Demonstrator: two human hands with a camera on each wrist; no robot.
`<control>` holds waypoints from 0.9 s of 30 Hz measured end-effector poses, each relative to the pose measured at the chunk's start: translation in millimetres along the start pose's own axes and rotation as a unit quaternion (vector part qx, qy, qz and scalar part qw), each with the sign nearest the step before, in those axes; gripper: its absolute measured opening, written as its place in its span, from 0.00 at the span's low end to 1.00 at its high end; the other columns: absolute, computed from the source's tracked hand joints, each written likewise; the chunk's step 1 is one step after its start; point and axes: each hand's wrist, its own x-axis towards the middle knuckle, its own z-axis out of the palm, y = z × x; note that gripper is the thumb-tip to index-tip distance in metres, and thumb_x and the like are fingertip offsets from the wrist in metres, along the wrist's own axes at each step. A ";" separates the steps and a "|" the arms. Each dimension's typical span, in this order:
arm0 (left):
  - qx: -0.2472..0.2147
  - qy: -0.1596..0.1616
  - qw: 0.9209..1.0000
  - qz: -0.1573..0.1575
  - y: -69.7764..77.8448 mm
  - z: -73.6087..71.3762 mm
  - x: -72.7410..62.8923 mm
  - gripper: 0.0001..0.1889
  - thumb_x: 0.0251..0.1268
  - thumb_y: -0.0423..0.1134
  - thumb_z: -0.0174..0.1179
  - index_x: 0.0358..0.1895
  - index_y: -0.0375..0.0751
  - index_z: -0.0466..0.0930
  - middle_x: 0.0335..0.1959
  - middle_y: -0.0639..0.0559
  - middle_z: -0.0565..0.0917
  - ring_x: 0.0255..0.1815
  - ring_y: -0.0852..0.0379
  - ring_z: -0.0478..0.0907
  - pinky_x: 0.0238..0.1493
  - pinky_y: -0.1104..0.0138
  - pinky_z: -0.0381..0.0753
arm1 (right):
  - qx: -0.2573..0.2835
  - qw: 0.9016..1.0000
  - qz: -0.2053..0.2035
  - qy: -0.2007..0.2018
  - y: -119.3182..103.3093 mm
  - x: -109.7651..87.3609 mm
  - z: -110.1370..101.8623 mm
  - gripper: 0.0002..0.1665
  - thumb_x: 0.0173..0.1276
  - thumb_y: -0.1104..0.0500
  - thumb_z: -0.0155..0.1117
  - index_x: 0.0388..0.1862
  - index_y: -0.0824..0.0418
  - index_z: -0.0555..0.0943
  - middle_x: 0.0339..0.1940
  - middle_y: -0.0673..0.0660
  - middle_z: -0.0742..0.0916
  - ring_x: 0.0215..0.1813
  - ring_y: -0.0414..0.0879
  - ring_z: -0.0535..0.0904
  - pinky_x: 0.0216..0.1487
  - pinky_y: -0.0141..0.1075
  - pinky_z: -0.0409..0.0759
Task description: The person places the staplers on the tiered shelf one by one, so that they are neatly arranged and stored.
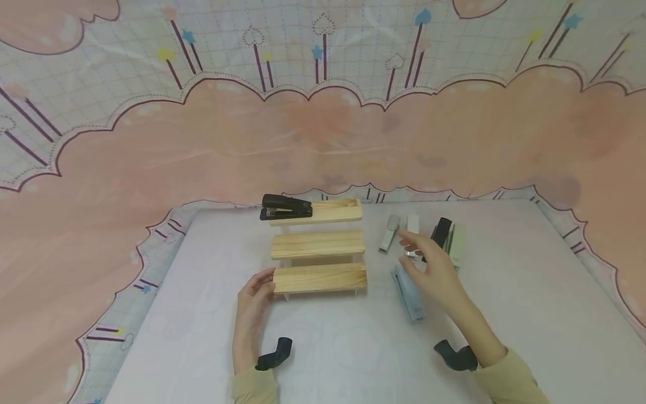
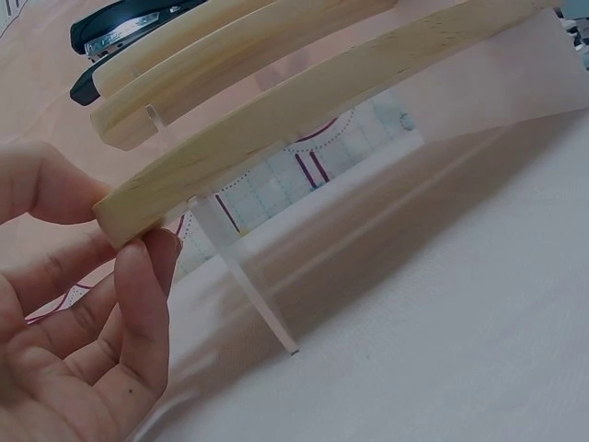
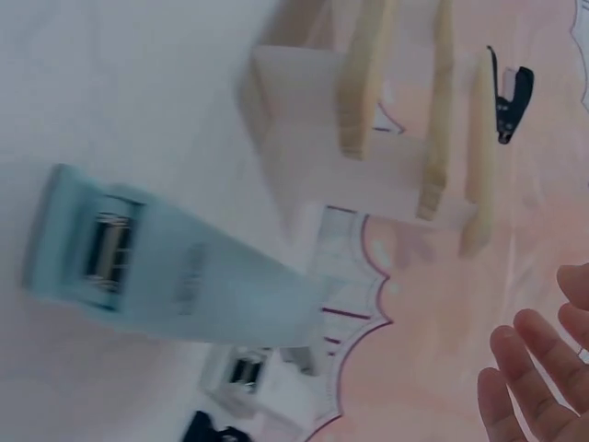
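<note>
A three-tier wooden display rack (image 1: 320,279) stands on the table on clear supports. My left hand (image 1: 252,303) pinches the left end of its lowest board, thumb above and fingers below in the left wrist view. On the top tier, at its left end, lies a black stapler (image 1: 286,209). My right hand (image 1: 436,272) hovers over the group right of the rack, fingers loosely bent and holding nothing. Nearest below it is a light blue stapler (image 1: 411,300). A white stapler (image 1: 412,224) is partly hidden behind the fingers.
A slim grey stapler-like thing (image 1: 388,234) lies left of the white stapler. Farther right, a second black stapler (image 1: 442,229) and a pale green stapler (image 1: 458,246) stand side by side. A patterned cloth (image 1: 323,134) hangs behind the white table (image 1: 343,348).
</note>
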 end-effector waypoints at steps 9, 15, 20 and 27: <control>-0.001 0.002 1.000 0.002 0.5 0.2 -0.2 0.20 0.64 0.29 0.53 0.60 0.35 0.73 0.43 0.59 0.80 0.41 0.65 0.78 0.42 0.74 0.77 | -0.017 1.000 0.025 -0.003 22.6 -24.9 5.7 0.31 0.59 0.70 0.66 0.63 0.63 0.72 0.50 0.61 0.84 0.49 0.53 0.80 0.49 0.51 0.78; -0.004 0.003 1.000 0.003 2.6 1.3 -1.0 0.20 0.64 0.29 0.54 0.60 0.34 0.74 0.42 0.59 0.80 0.41 0.65 0.79 0.42 0.74 0.77 | -0.011 0.997 0.071 -0.026 31.1 -34.5 11.1 0.33 0.59 0.69 0.66 0.64 0.63 0.70 0.52 0.63 0.83 0.51 0.55 0.79 0.51 0.51 0.78; -0.012 -0.001 1.000 -0.003 3.3 0.9 -1.4 0.20 0.64 0.29 0.53 0.61 0.34 0.73 0.41 0.61 0.81 0.42 0.65 0.79 0.43 0.74 0.76 | -0.012 0.992 0.111 -0.052 34.3 -39.8 14.6 0.36 0.60 0.66 0.65 0.68 0.62 0.66 0.55 0.66 0.80 0.53 0.58 0.78 0.52 0.52 0.79; -0.013 -0.001 1.000 -0.005 3.0 0.6 -1.2 0.20 0.64 0.28 0.53 0.61 0.33 0.72 0.39 0.62 0.81 0.41 0.65 0.79 0.43 0.74 0.76 | -0.025 0.986 0.142 -0.077 41.4 -41.5 21.7 0.40 0.60 0.63 0.66 0.70 0.64 0.63 0.55 0.68 0.79 0.52 0.59 0.79 0.49 0.51 0.80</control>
